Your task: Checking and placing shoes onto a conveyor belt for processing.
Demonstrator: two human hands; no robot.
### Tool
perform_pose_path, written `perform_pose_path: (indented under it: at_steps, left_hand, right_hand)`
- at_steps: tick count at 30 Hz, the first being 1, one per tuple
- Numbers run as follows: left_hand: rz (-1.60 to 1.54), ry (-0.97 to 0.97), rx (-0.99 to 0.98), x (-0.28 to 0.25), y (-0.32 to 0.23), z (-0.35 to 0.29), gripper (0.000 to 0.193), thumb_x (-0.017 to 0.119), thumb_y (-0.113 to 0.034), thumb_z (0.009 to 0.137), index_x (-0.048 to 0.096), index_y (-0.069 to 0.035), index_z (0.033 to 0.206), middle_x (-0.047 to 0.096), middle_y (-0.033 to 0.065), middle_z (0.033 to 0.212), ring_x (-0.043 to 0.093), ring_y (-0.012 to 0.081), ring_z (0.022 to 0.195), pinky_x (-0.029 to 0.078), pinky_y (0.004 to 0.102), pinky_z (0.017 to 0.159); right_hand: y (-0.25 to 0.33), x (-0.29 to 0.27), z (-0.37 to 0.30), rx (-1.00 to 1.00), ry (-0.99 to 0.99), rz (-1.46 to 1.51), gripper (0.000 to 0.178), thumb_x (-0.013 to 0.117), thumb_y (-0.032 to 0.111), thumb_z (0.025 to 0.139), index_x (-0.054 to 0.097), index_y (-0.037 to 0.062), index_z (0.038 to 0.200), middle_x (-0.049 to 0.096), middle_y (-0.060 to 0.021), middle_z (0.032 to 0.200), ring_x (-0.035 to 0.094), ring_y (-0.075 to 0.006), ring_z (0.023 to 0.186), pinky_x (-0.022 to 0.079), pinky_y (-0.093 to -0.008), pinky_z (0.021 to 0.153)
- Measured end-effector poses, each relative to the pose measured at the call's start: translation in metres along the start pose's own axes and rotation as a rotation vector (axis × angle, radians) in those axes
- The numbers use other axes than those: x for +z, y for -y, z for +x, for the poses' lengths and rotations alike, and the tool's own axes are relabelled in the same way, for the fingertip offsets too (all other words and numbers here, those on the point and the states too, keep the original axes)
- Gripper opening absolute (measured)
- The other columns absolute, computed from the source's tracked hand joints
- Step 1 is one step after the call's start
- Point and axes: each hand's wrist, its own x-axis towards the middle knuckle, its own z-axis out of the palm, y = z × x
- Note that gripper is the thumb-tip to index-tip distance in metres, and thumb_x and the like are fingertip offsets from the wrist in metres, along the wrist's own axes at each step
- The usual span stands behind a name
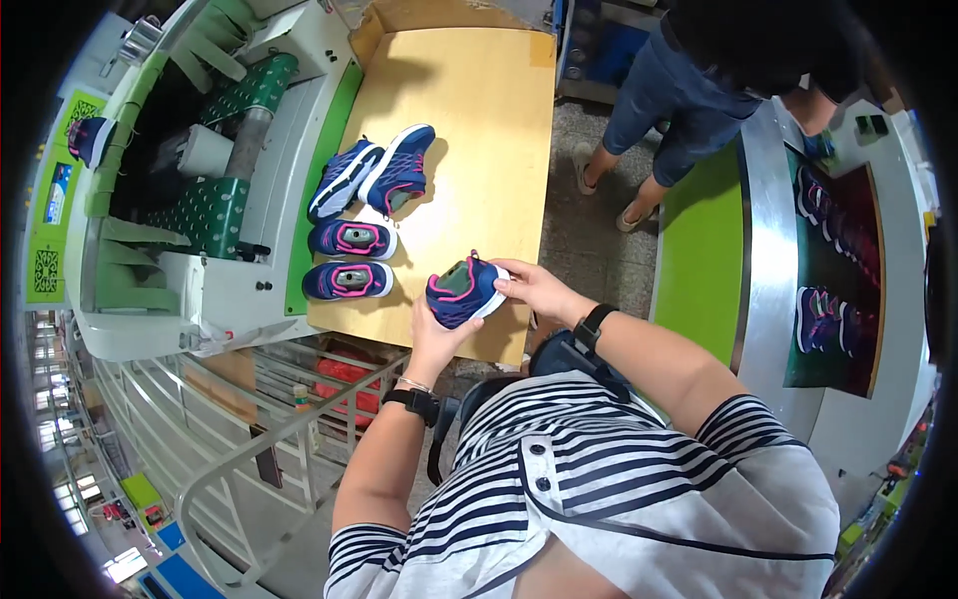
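Between my two hands is a navy sneaker [454, 305] with pink trim, a white sole and a grey-green shoe last inside it. My left hand [436, 334] grips it from below on the near side. At its white-soled end, the fingers of my right hand [536, 290] are closed on it. To the left on the wooden table [479, 120], two matching sneakers stand upright, a nearer one [349, 281] and a farther one [351, 239]. Beyond them, one sneaker [402, 170] leans against another [344, 180], both tilted.
A machine with a green dotted conveyor belt [216, 215] borders the table's left side. At the right, another machine with a green panel [702, 255] holds several sneakers [820, 317]. A person [667, 110] stands beyond it. A metal rack [284, 439] is at lower left.
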Motion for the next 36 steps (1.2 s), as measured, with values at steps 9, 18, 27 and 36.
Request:
perform_pose_path:
  at_steps: [9, 18, 27, 36]
  left_hand:
    - [-0.096, -0.304, -0.061, -0.007, -0.03, -0.022, 0.086, 0.09, -0.019, 0.061, 0.042, -0.005, 0.131, 0.051, 0.0137, 0.129, 0.046, 0.0335, 0.128, 0.027, 0.0481, 0.111]
    - [0.884, 0.033, 0.512, -0.002, 0.004, -0.054, 0.058, 0.054, -0.012, 0.089, 0.043, -0.019, 0.146, 0.037, 0.0124, 0.151, 0.032, 0.0346, 0.14, 0.024, 0.058, 0.112]
    - [0.152, -0.203, -0.331, 0.002, -0.02, 0.009, 0.045, 0.076, -0.04, 0.08, 0.066, -0.01, 0.111, 0.057, 0.0146, 0.113, 0.05, 0.0354, 0.112, 0.038, 0.0465, 0.097]
    - [-0.107, -0.146, -0.174, 0.001, 0.037, 0.001, 0.031, 0.074, -0.031, 0.086, 0.072, -0.01, 0.108, 0.063, 0.0089, 0.096, 0.058, 0.024, 0.094, 0.043, 0.0368, 0.083]
  right_hand:
    - [0.047, 0.054, -0.011, 0.014, -0.043, 0.196, 0.046, 0.049, 0.032, 0.105, 0.048, 0.0074, 0.144, 0.061, -0.0083, 0.129, 0.061, -0.0184, 0.113, 0.054, -0.0356, 0.093]
    - [0.016, -0.046, 0.024, -0.276, 0.288, -0.873, 0.036, 0.052, 0.016, 0.101, 0.056, 0.0005, 0.134, 0.062, -0.0152, 0.131, 0.056, -0.0253, 0.122, 0.041, -0.0358, 0.106]
    - [0.006, 0.011, 0.044, 0.028, -0.058, -0.933, 0.034, 0.074, 0.029, 0.085, 0.07, 0.0073, 0.111, 0.068, -0.0194, 0.105, 0.066, -0.0296, 0.098, 0.055, -0.0357, 0.082]
    - [-0.006, 0.01, 0.042, -0.098, -0.051, -1.051, 0.024, 0.072, 0.03, 0.085, 0.072, 0.0134, 0.102, 0.06, -0.0158, 0.104, 0.055, -0.0369, 0.104, 0.044, -0.0444, 0.095]
